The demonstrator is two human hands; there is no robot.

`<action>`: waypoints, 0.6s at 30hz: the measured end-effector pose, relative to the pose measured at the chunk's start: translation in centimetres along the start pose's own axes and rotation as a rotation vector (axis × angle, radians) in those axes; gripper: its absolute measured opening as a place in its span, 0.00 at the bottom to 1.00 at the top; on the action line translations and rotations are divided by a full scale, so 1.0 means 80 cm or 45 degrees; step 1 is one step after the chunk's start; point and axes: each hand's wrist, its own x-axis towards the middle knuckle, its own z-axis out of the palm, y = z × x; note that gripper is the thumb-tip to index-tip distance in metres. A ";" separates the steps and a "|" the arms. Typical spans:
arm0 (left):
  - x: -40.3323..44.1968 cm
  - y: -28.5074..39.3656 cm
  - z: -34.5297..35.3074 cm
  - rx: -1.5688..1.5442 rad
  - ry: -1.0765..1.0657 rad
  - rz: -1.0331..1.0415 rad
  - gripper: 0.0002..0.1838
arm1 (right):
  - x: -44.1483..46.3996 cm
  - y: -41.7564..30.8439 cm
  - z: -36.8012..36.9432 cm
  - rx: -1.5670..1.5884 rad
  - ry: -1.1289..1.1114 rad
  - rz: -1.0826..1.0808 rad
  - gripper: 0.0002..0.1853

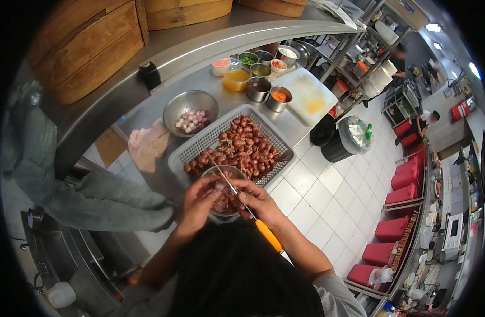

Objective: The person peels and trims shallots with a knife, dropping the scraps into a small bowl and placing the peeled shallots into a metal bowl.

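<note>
My right hand [261,201] is closed around a knife [233,188] near its blade. The yellow handle sticks out below the hand towards my lap, and the blade points up and left. Between the fingers of my left hand [199,203] is a shallot [220,185], close against the blade. Under both hands stands a metal bowl [229,213] with reddish shallot skins in it, partly covered by my hands. Just beyond it, a grey plastic basket [177,164] holds a heap of unpeeled shallots [248,142]. A steel bowl [174,105] at the upper left contains peeled shallots [193,121].
A pink cloth [149,143] lies left of the steel bowl. Several ingredient containers and a cutting board [306,92] stand at the back. A grey towel [94,198] hangs at left. Right, beyond the table edge, is a lined bin [342,145]. Two people are farther off.
</note>
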 end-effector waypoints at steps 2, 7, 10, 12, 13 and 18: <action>0.003 0.000 0.002 -0.003 0.017 0.017 0.17 | 0.000 0.003 -0.007 0.009 0.043 -0.021 0.23; 0.009 -0.014 -0.014 -0.010 0.014 0.116 0.16 | -0.005 0.003 -0.007 -0.346 0.137 -0.050 0.27; 0.009 -0.016 -0.015 0.016 0.050 0.134 0.15 | -0.014 -0.005 0.015 -0.401 0.140 -0.116 0.30; 0.008 -0.019 -0.020 0.031 0.048 0.130 0.15 | -0.016 -0.009 0.026 -0.444 0.093 -0.154 0.32; 0.007 -0.019 -0.019 0.060 0.039 0.140 0.15 | -0.015 -0.011 0.029 -0.499 0.056 -0.172 0.34; 0.002 -0.016 -0.008 0.095 0.054 0.152 0.15 | -0.013 -0.011 0.035 -0.538 0.013 -0.231 0.33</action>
